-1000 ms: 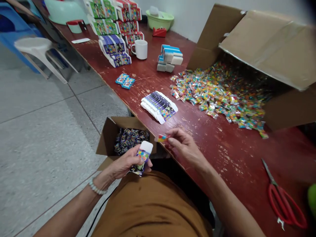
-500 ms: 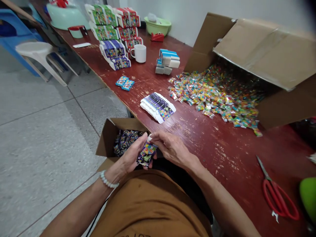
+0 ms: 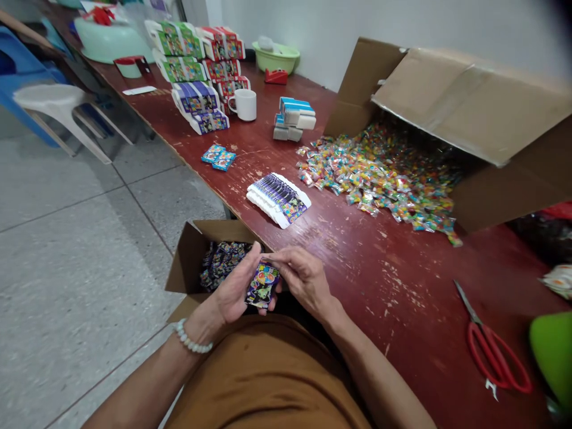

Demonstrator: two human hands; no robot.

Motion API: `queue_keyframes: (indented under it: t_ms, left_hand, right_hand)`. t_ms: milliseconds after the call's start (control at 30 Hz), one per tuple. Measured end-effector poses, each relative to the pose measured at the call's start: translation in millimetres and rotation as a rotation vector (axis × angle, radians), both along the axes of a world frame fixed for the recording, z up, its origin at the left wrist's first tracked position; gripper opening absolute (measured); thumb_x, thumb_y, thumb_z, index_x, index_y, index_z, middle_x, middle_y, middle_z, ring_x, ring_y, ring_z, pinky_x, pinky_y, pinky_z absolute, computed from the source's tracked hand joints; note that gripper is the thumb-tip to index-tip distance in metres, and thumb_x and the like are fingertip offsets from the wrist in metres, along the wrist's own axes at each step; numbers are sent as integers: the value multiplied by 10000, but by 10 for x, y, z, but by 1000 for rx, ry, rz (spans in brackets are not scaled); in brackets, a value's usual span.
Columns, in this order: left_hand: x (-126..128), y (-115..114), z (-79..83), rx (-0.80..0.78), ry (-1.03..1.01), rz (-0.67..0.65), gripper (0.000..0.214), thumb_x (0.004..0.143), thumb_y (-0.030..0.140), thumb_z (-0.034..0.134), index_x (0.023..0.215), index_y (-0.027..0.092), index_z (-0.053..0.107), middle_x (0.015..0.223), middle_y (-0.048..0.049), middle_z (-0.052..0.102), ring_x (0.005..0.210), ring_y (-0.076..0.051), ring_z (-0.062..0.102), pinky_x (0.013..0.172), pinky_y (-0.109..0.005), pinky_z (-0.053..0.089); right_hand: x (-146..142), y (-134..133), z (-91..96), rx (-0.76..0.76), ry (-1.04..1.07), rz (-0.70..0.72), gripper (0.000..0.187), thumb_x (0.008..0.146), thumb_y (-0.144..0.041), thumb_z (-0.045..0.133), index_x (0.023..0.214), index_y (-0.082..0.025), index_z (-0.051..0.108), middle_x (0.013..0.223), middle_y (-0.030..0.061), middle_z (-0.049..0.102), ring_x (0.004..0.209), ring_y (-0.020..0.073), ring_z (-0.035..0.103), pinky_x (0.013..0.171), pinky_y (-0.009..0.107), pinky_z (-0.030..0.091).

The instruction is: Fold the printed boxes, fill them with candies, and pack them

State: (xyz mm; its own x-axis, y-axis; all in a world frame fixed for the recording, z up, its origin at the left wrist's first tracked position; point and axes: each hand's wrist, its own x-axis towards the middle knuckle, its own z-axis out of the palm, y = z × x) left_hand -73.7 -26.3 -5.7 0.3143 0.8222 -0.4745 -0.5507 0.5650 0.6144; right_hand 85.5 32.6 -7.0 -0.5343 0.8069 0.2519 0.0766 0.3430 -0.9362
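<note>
My left hand (image 3: 232,292) grips a small printed purple packet box (image 3: 263,285) over my lap, just off the table's near edge. My right hand (image 3: 299,275) pinches the top of that same box, fingers pressed on its upper flap. Directly behind my hands an open cardboard carton (image 3: 187,256) holds several filled purple boxes. On the red table (image 3: 402,280) a fanned stack of flat purple boxes (image 3: 279,198) lies just beyond my hands. A heap of colourful wrapped candies (image 3: 375,173) spills from a big tipped cardboard box (image 3: 469,101).
Red-handled scissors (image 3: 491,348) lie at the right, near a green object (image 3: 554,357). Stacks of green, red and purple display boxes (image 3: 196,71), a white mug (image 3: 243,104), blue-white boxes (image 3: 292,116) and green basins stand farther back. Plastic chairs (image 3: 53,101) stand on the tiled floor at the left.
My right hand brought a wrapped candy from the table edge to the box in my left hand; the box's white flap, open a second ago, is now down under my fingers.
</note>
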Motion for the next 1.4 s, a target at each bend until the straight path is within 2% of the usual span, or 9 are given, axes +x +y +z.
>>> queue_keyframes:
  t_ms: [100, 200, 300, 467, 633, 867, 1100, 1267, 1400]
  left_hand:
    - [-16, 14, 33, -56, -37, -18, 647, 940, 707, 303, 1197, 178, 573, 670, -78, 702, 431, -219, 666, 302, -244, 471]
    - [19, 14, 56, -37, 35, 50, 580, 984, 620, 301, 1280, 181, 539, 695, -70, 707, 408, -200, 649, 291, -224, 444]
    - [47, 10, 69, 7, 85, 103, 565, 996, 584, 307, 1307, 172, 537, 692, -64, 705, 404, -186, 639, 302, -216, 440]
    - [38, -14, 44, 10, 96, 60, 633, 939, 662, 409, 1300, 165, 563, 626, -34, 670, 401, -184, 634, 297, -205, 424]
    - [55, -28, -16, 7, 171, 90, 632, 916, 686, 438, 1148, 137, 648, 600, -39, 668, 389, -165, 620, 312, -198, 429]
    - [65, -22, -106, -3, 224, 76, 652, 867, 732, 479, 919, 121, 701, 547, -40, 648, 349, -136, 574, 301, -185, 383]
    - [38, -11, -164, -49, 264, 99, 565, 886, 662, 493, 823, 130, 671, 528, -49, 651, 335, -139, 568, 311, -194, 388]
    - [22, 47, -118, -37, 142, 179, 315, 846, 424, 593, 1019, 165, 641, 544, 3, 646, 356, -164, 585, 323, -235, 462]
    - [-107, 56, -193, -34, 241, 237, 475, 838, 493, 606, 1219, 212, 561, 597, 31, 647, 358, -165, 588, 304, -223, 421]
  right_hand:
    - [22, -17, 7, 116, -130, 65, 244, 982, -342, 540, 985, -217, 749, 791, 52, 724, 788, 185, 677, 786, 325, 522]
    - [8, -13, 25, -167, -123, 64, 258, 955, -381, 577, 854, -185, 712, 684, 25, 694, 590, 149, 645, 607, 276, 527]
    - [-18, 5, 56, -356, -32, 113, 185, 899, -371, 648, 908, -195, 703, 837, 30, 743, 530, 124, 644, 508, 245, 523]
    - [-10, 53, 108, -130, -146, 150, 185, 923, -284, 614, 1030, -217, 751, 840, 33, 755, 566, 123, 681, 560, 237, 542]
    - [-19, 68, 102, -302, -156, 142, 251, 936, -354, 596, 1056, -202, 755, 770, 32, 746, 547, 157, 710, 505, 244, 539]
    - [-44, 2, 66, -132, -164, 81, 211, 914, -293, 598, 938, -168, 767, 804, 52, 747, 533, 134, 683, 506, 224, 503]
    - [-38, 52, 63, -179, -211, 84, 163, 915, -308, 634, 864, -191, 735, 732, 10, 726, 558, 130, 659, 566, 237, 497]
    - [-70, -9, 38, 68, -231, 165, 133, 962, -278, 605, 951, -216, 722, 1055, 64, 718, 998, 189, 661, 931, 351, 498]
    - [-129, 105, -51, 116, -257, 106, 105, 902, -275, 684, 989, -219, 708, 1107, 69, 669, 1028, 191, 635, 916, 338, 498]
